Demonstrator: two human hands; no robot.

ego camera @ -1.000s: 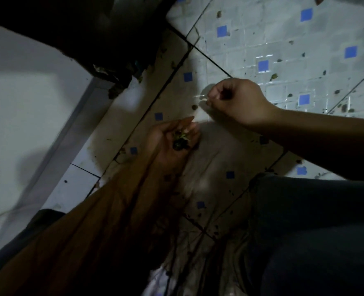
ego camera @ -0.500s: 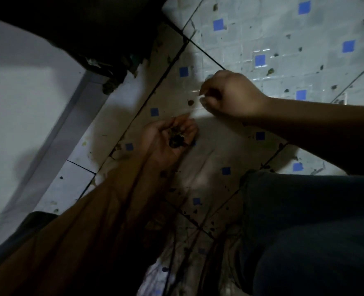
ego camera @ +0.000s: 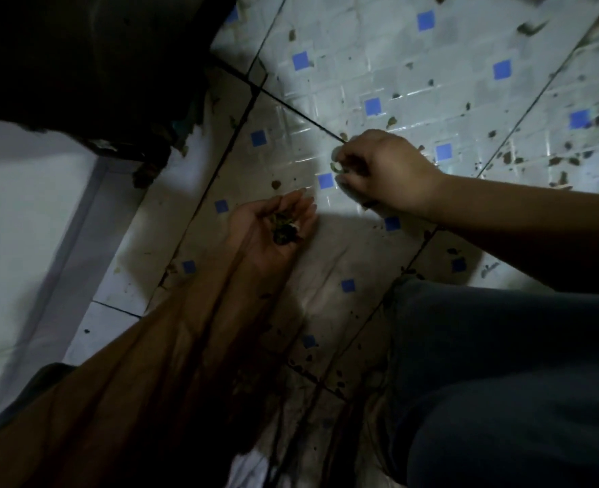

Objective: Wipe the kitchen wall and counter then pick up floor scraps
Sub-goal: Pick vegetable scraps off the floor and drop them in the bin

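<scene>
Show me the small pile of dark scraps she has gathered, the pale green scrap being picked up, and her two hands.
Small pile of dark scraps (ego camera: 284,231), head view: its middle.
Pale green scrap (ego camera: 335,167), head view: its curved body.
Left hand (ego camera: 273,227), head view: cupped palm.
Right hand (ego camera: 384,167), head view: its back.

Darkness swallows the cabinet base (ego camera: 79,65) at upper left; the scraps (ego camera: 284,230) blur into one clump.

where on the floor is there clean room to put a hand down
Barest patch: the pale tile left of the left hand, bordering the grey wall base. Crowded: scraps dot the lit tiles beyond the right hand, and more lie along the grout line by the knee.
</scene>
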